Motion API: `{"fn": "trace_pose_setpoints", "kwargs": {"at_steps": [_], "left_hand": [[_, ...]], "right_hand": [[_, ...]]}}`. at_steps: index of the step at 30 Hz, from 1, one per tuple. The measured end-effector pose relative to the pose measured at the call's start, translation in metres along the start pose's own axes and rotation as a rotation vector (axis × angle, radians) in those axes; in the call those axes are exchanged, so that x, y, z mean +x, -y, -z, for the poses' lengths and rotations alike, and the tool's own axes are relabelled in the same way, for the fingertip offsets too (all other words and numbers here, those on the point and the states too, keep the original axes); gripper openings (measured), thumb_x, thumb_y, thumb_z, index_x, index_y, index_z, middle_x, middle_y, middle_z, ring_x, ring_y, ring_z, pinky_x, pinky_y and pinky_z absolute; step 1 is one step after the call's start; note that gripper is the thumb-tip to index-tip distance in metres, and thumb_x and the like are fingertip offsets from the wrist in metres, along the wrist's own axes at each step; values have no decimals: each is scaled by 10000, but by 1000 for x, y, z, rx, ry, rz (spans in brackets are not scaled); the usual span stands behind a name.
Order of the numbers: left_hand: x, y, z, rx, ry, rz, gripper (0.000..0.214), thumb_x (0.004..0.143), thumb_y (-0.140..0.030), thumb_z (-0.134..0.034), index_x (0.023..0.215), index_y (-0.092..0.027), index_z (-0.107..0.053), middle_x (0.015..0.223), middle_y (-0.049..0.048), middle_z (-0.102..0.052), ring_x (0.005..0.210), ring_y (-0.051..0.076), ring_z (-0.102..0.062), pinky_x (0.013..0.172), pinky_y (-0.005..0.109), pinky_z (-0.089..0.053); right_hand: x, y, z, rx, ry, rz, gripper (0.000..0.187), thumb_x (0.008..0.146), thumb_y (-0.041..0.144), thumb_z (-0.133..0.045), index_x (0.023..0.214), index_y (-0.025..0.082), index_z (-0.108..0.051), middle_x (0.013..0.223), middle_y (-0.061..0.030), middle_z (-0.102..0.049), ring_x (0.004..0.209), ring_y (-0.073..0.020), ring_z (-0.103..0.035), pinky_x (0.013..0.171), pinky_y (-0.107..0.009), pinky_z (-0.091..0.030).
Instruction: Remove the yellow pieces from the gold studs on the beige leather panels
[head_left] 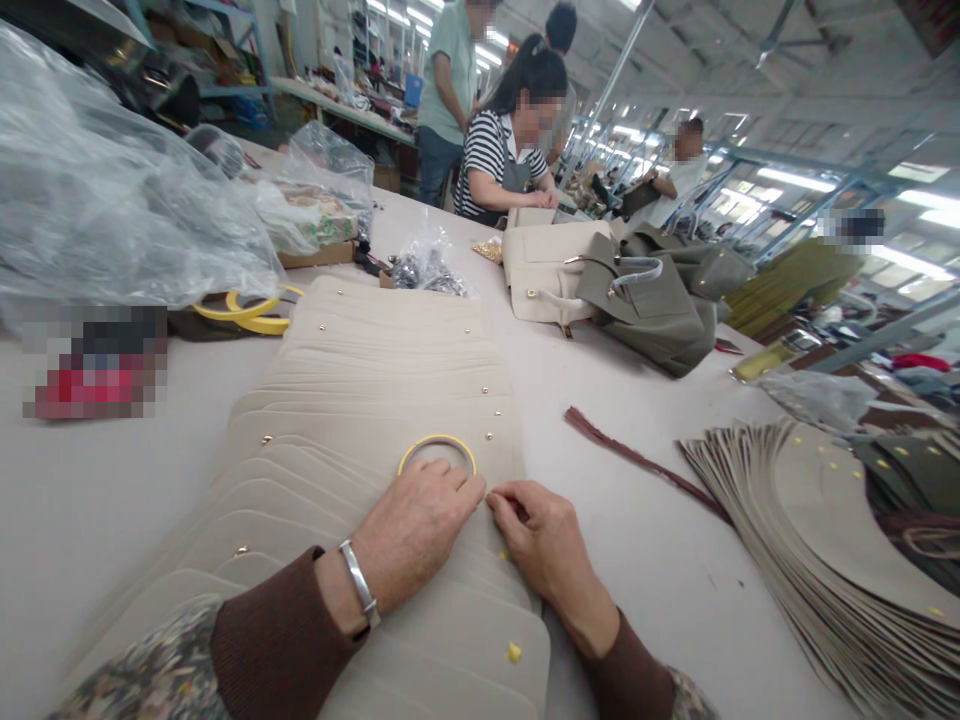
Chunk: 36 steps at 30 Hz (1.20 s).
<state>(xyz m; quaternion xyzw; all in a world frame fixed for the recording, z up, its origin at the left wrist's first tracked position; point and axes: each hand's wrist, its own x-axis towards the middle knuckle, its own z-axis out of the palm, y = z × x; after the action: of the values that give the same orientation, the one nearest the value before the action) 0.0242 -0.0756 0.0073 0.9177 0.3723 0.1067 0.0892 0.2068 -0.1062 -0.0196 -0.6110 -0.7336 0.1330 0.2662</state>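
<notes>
My left hand (416, 525) is closed around a thin roll of yellow tape (437, 440), whose upper arc shows above the knuckles. Its fingertips come close to those of my right hand (540, 535), which pinches a small yellow bit of tape (490, 498). Both hands rest over a long row of overlapping beige leather-like panels (360, 400) fanned out on the table. Small metal studs (266, 440) dot several panels. On the nearest panel, a yellow tape piece (513, 652) sits near the corner. My left palm and most of the roll's lower part are hidden.
Beige and olive handbags (645, 300) stand at the back right. A fanned stack of curved panels (780, 520) lies to the right, beside a brown strip (637, 455). Yellow rolls (259, 315) and plastic sheeting (127, 190) occupy the left. A person in stripes (502, 165) works across the table (592, 560).
</notes>
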Motion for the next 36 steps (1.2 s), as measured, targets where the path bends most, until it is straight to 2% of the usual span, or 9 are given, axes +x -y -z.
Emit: {"fn": "trace_pose_setpoints", "kwargs": {"at_steps": [4,8,11,14,17,23,29,32,36], "left_hand": [[-1,6,0,-56,-121,-1,170,931,-117,-406,891,-188,-556,819,29,-604,754,187,-551,688,318,-457],[-3,15,-1,-166,-331,-62,183,975,-186,-381,1043,-196,-551,840,15,-664,762,139,-633,681,243,-506],[-3,19,-3,-206,-418,-123,226,978,-215,-421,1190,-195,-497,949,30,-715,801,126,-685,705,221,-538],[-4,17,-4,-211,-390,-135,332,983,-223,-416,1314,-187,-401,1055,58,-717,884,136,-700,750,230,-556],[-4,15,-4,-221,-326,-110,303,993,-237,-379,1291,-186,-396,1059,65,-712,892,148,-702,728,240,-562],[-5,14,-7,-217,-269,-35,233,967,-224,-414,1197,-201,-446,853,10,-698,694,138,-681,567,213,-486],[-3,14,-4,-270,-215,34,113,971,-210,-406,914,-212,-504,740,-24,-633,646,134,-630,554,237,-414],[-1,14,-1,-265,-228,51,161,964,-189,-397,851,-208,-510,710,-19,-602,619,134,-597,549,241,-399],[1,13,-3,-191,-246,39,203,953,-165,-375,811,-203,-516,688,-9,-565,597,142,-553,543,247,-385]], "right_hand": [[7,4,9,-6,84,-3,119,810,149,-595,741,191,-683,652,2,-657,575,-126,-579,587,-219,-423],[9,8,22,63,238,-39,145,750,104,-597,670,198,-675,545,41,-609,488,-104,-527,505,-199,-380],[8,9,26,240,191,-81,132,769,122,-594,759,186,-709,606,21,-662,527,-113,-570,527,-201,-431],[11,12,24,404,-5,-35,166,821,161,-586,925,162,-715,785,-35,-723,636,-132,-627,608,-228,-496],[15,18,22,445,-74,136,188,849,155,-577,994,174,-694,871,-53,-718,724,-142,-636,682,-254,-514],[18,21,15,264,-111,292,155,857,107,-522,853,182,-658,723,-25,-654,663,-136,-602,636,-247,-482],[23,20,5,106,-235,383,184,823,85,-482,797,170,-643,643,-28,-630,568,-133,-568,565,-237,-457],[25,24,4,162,-250,292,170,789,99,-508,764,167,-662,626,-21,-641,539,-123,-566,547,-229,-450],[26,31,5,480,-104,-107,121,767,188,-567,691,162,-658,565,7,-630,480,-107,-548,475,-206,-428]]}}
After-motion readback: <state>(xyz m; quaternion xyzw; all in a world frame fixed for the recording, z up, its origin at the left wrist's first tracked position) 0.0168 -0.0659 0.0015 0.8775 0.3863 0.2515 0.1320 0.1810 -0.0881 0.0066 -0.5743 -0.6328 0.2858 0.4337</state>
